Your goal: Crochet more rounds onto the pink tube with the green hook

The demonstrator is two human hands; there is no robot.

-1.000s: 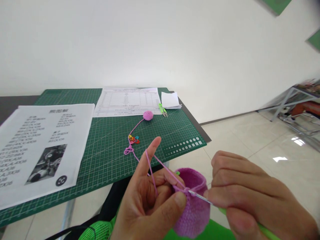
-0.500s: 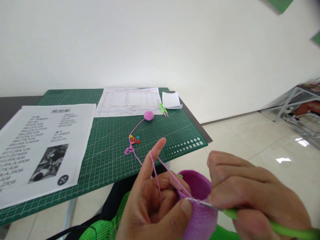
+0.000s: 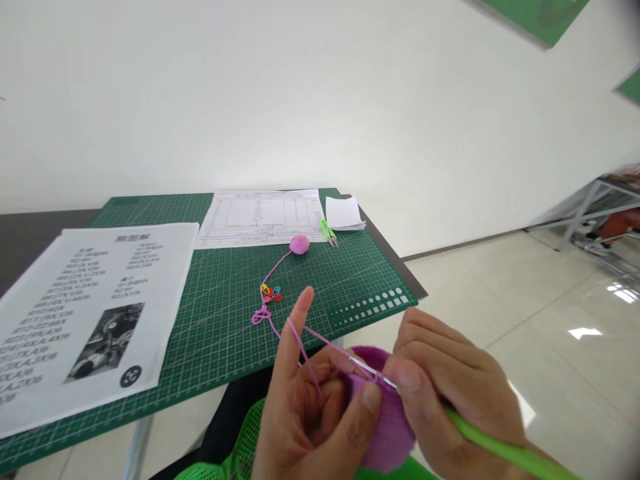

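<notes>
My left hand [image 3: 313,410] pinches a small purple crocheted piece [image 3: 387,433] between thumb and fingers. Its index finger points up with purple yarn [image 3: 305,347] looped over it. My right hand [image 3: 450,393] grips a crochet hook with a green handle [image 3: 500,450]; the metal tip lies at the rim of the piece. The yarn runs back over the table to a small pink yarn ball [image 3: 299,245] on the green cutting mat [image 3: 225,287]. Both hands are below the table's front edge, above my lap.
On the mat lie a printed pattern sheet [image 3: 90,313] at the left, a table form [image 3: 260,217] at the back, a white note stack [image 3: 344,213], green snips [image 3: 327,233] and several coloured stitch markers [image 3: 271,293]. Tiled floor and a metal rack [image 3: 595,207] are at the right.
My right hand has moved left and up, pushing the hook tip further into the rim of the piece. The view has tilted down slightly, and the left hand has kept its hold.
</notes>
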